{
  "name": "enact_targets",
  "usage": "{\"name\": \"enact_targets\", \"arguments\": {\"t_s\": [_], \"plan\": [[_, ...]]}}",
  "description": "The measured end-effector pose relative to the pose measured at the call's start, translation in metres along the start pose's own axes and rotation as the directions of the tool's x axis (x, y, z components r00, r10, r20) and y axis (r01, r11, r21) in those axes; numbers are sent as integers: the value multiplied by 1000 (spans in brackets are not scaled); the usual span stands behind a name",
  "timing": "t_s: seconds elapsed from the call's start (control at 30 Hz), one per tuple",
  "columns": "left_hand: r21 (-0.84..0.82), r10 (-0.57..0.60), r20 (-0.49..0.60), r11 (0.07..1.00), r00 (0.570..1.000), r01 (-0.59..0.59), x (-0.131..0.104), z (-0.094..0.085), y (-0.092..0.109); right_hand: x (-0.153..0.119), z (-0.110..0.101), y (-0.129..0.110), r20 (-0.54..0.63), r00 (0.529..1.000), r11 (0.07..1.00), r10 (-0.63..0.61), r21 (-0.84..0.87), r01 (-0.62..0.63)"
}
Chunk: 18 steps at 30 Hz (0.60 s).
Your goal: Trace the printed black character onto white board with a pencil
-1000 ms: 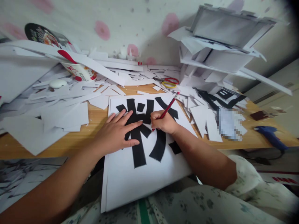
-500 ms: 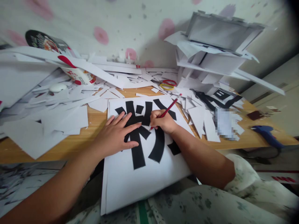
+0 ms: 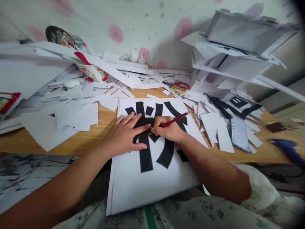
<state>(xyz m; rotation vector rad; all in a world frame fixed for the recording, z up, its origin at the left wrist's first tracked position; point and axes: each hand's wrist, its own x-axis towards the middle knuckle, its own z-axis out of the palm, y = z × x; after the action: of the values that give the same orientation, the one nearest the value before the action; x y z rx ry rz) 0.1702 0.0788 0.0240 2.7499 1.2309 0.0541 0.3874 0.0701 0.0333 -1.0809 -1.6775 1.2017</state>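
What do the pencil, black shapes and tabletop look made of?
Pencil: probably wood, glossy dark-red paint; pale, metallic-looking band near the upper end.
Black shapes: likely paper or thin card, matte; flat, crisp-edged, little shine.
Tabletop: wood or wood-look laminate, smooth; light-brown with grain-like streaks. Can't tell which.

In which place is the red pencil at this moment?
In the head view, the red pencil is in the person's right hand, just right of the spread left hand, its tip down by the black shapes on the white sheet.
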Motion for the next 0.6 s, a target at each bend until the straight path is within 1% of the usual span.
{"name": "enact_targets", "arguments": {"t_s": [0.13,0.37,0.6], "plan": [[-1,-9,22,1000,1000,9,0,-3,1,-1,-1,0,23,1000,999,-10,-36,10],[-6,-14,28,1000,999,14,0,-4,2,-2,-3,-2,73,995,998,62,14,-63],[-8,-15,31,1000,999,15,0,-4,2,-3,-6,-4,134,988,997,73,12,-75]]}}
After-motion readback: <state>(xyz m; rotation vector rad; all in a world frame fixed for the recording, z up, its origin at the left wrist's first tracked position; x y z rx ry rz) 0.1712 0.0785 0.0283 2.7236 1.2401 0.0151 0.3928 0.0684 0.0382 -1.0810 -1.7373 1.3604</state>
